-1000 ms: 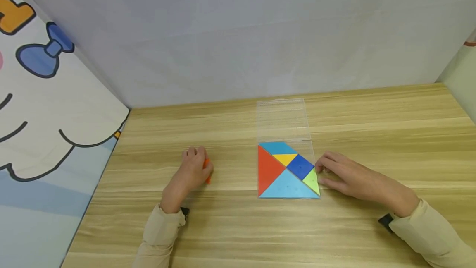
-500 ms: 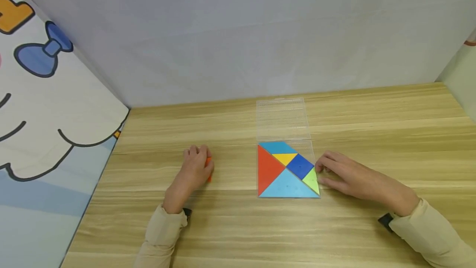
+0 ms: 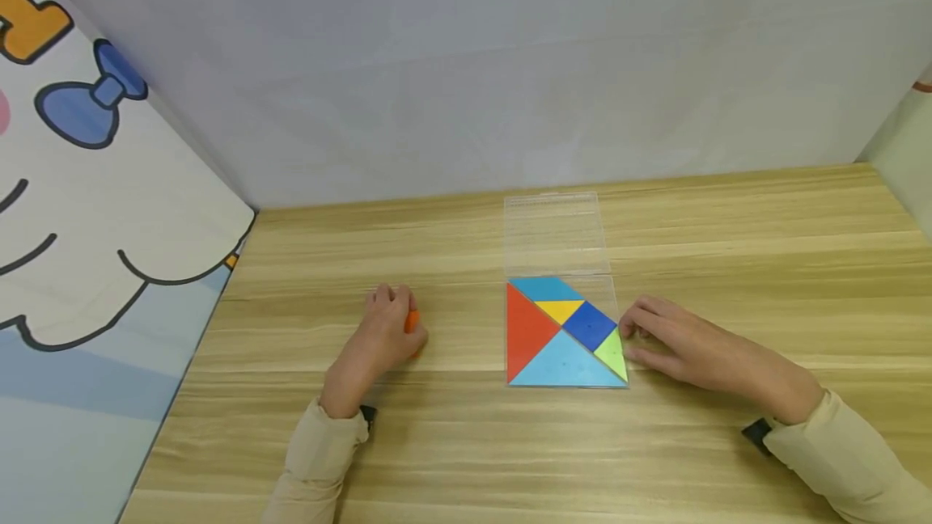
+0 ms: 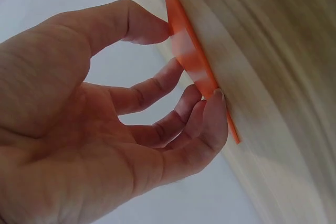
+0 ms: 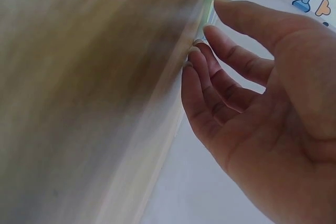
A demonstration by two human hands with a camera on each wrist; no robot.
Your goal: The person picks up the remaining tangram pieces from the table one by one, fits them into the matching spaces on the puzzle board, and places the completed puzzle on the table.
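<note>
My left hand (image 3: 379,335) pinches an orange tangram piece (image 4: 190,51) between thumb and fingertips. In the left wrist view this flat piece is tilted with its long edge towards the wood; whether it touches the table I cannot tell. A clear tray (image 3: 600,289) lies right of that hand. Inside it sit a red triangle (image 3: 527,334), a light blue triangle (image 3: 568,364), a blue four-sided piece (image 3: 546,289), a yellow triangle (image 3: 561,310), a dark blue square (image 3: 589,326) and a light green triangle (image 3: 613,355). My right hand (image 3: 680,346), fingers loosely bent, rests at the tray's right edge.
A clear lid (image 3: 555,234) lies behind the tray, apparently joined to it. The wood-grain table (image 3: 466,451) ends at a pale backdrop (image 3: 510,71). A cartoon-printed panel (image 3: 131,209) borders it on the left.
My left hand has shifted slightly right with the orange piece, whose angle has changed a little. The right hand and the pieces in the tray have stayed in place.
</note>
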